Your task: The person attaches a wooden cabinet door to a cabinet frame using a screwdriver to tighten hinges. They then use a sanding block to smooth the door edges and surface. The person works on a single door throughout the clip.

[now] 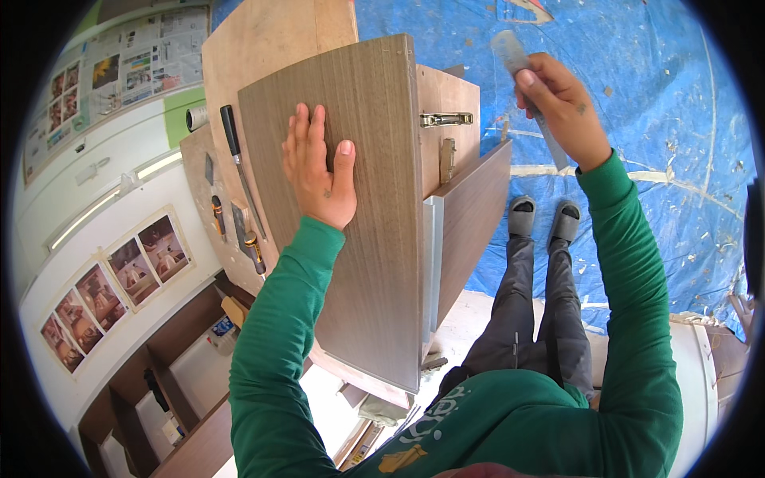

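Observation:
My left hand (320,169) lies flat, fingers together, on a brown wood-grain panel (374,263) that stands on edge atop a cabinet piece. My right hand (559,105) is raised to the right of it and grips a flat grey file-like tool (518,72) that points up and down through the fist. A metal hinge (446,119) sits on the inner face of the lighter board (450,95) behind the panel. Both my sleeves are green.
Several hand tools, among them a long screwdriver (237,159) and chisels (253,248), lie on a plywood board (263,40) to the left. A blue tarp (661,119) covers the floor. My feet in grey slippers (543,219) stand below. Shelves (159,374) at lower left.

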### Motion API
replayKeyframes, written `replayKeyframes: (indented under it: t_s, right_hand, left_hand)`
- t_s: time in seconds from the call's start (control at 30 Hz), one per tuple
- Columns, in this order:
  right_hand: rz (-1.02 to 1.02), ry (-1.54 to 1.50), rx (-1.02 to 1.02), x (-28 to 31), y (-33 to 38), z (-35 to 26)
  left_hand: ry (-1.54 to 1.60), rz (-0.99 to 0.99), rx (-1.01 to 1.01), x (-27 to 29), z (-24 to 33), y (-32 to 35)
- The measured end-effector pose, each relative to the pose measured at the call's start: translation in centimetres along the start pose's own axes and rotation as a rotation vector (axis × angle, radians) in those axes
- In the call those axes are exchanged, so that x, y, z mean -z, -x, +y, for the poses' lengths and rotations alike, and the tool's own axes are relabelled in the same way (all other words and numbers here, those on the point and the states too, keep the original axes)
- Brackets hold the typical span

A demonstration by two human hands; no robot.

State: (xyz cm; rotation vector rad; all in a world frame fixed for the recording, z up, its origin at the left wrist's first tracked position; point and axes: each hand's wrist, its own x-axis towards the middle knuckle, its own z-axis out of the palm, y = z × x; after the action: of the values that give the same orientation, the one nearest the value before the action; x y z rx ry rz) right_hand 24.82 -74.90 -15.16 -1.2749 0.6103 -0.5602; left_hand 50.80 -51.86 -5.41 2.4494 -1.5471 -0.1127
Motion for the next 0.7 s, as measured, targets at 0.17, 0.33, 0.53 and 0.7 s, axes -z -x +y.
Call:
replayKeyframes:
  t_s: [0.17, 0.33, 0.53, 0.7]
  right_hand:
    - [-0.312, -0.556, -0.125, 0.8, -0.5, -2.4]
    - [-0.494, -1.273, -0.096, 1.9, -0.5, -1.9]
    - [-0.539, -1.373, -0.035, 2.1, -0.5, -1.5]
    - [-0.460, -1.373, -0.082, 2.2, -0.1, -1.5]
  left_hand:
    - [0.033, 0.014, -0.009, -0.3, -0.1, 0.0]
    - [0.039, 0.024, -0.013, -0.2, -0.3, 0.1]
    - [0.010, 0.029, -0.019, -0.4, -0.3, 0.0]
    - [0.000, 0.034, -0.021, -0.3, -0.3, 0.0]
